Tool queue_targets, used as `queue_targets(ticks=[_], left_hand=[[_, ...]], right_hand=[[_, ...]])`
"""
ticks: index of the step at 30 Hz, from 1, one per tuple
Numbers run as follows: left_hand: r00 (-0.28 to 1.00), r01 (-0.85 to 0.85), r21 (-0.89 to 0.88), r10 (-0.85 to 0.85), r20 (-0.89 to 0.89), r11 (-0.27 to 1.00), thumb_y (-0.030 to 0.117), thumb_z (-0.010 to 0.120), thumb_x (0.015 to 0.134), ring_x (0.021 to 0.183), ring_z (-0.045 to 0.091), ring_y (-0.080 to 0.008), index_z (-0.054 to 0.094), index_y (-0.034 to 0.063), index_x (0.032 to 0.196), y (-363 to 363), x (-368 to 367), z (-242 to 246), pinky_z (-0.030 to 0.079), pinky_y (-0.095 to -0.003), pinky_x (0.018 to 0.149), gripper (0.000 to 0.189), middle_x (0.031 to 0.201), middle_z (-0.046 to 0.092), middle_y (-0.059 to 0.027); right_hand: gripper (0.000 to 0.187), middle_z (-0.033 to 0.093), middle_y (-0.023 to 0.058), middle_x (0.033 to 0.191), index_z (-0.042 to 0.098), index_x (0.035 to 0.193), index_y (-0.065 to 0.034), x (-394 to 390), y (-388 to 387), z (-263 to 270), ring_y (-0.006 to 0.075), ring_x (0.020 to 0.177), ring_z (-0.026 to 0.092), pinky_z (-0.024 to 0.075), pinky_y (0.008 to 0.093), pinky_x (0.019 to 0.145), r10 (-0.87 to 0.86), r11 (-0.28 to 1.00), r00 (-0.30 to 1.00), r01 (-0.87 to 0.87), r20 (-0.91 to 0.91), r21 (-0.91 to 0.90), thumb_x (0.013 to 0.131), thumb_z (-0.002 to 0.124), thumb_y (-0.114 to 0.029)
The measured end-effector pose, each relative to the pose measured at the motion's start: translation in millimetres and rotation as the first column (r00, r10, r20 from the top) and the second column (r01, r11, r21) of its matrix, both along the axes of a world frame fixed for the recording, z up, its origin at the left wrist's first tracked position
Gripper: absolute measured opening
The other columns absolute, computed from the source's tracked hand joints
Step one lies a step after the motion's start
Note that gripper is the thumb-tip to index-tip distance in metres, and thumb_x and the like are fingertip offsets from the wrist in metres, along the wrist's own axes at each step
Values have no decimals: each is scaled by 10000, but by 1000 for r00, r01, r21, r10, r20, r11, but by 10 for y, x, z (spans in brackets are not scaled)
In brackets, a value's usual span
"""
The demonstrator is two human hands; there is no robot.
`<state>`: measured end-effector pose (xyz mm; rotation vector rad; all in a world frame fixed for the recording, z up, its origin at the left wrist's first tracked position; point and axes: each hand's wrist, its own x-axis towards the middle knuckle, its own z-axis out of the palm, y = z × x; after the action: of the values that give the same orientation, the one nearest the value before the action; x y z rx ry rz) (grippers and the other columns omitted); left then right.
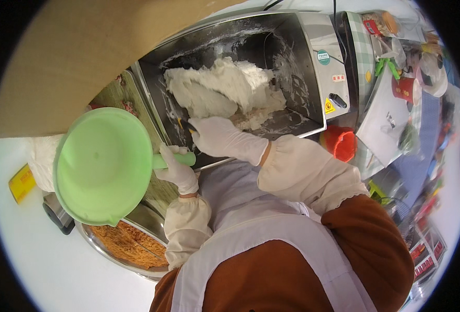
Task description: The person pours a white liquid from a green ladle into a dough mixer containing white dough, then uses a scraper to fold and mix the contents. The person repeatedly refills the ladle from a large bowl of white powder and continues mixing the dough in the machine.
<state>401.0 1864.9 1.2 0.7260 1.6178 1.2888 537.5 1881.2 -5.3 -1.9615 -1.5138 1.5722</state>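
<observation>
My left hand, in a white glove, is closed around the handle of a light green plastic ladle. The ladle's wide bowl opens toward me and looks empty. At the near side of a stainless steel dough mixer, my gloved right hand grips a tool with a black and yellow handle. Most of that tool is hidden by the hand. Inside the mixer trough lies a large mass of white dough, just beyond my right hand. Pale smears coat the trough walls.
Cardboard covers the upper left. A metal basin of orange-brown shredded food sits at lower left. Right of the mixer's control panel are a red plastic container, a white board and a red paper cup.
</observation>
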Motion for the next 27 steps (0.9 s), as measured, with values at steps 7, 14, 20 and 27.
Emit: queue_targets(ticks=[7,14,20,27], left_hand=[[1000,2,26,-3,27,1000,140,610,944,520,576,-183,559,-13,850,4,38,64,485,-316,490,186,668,590,-85],[992,-41,7,40,116,999,105,610,936,512,566,-174,553,-6,948,24,24,32,485,-308,475,125,674,589,-87],[991,-30,44,24,130,999,55,620,913,512,557,-173,540,-5,1009,18,15,9,490,-305,480,139,690,585,-88],[993,-30,45,25,112,999,122,619,929,536,571,-174,549,-9,947,18,9,0,485,-326,499,150,684,588,-80]], right_hand=[[472,665,202,1101,602,1276,-112,512,-72,-401,383,1017,626,495,443,871,495,862,868,-487,30,-140,817,554,-213],[343,695,154,1058,670,1170,-154,1161,-207,265,333,1004,655,507,437,865,639,769,695,-562,330,-306,867,553,-265],[245,715,133,1028,741,996,-85,749,-162,56,308,979,684,531,420,821,762,647,536,-636,362,-420,856,578,-202],[331,709,137,987,721,1026,-108,1299,-84,356,299,968,673,533,430,778,680,725,588,-630,438,-278,874,540,-340]])
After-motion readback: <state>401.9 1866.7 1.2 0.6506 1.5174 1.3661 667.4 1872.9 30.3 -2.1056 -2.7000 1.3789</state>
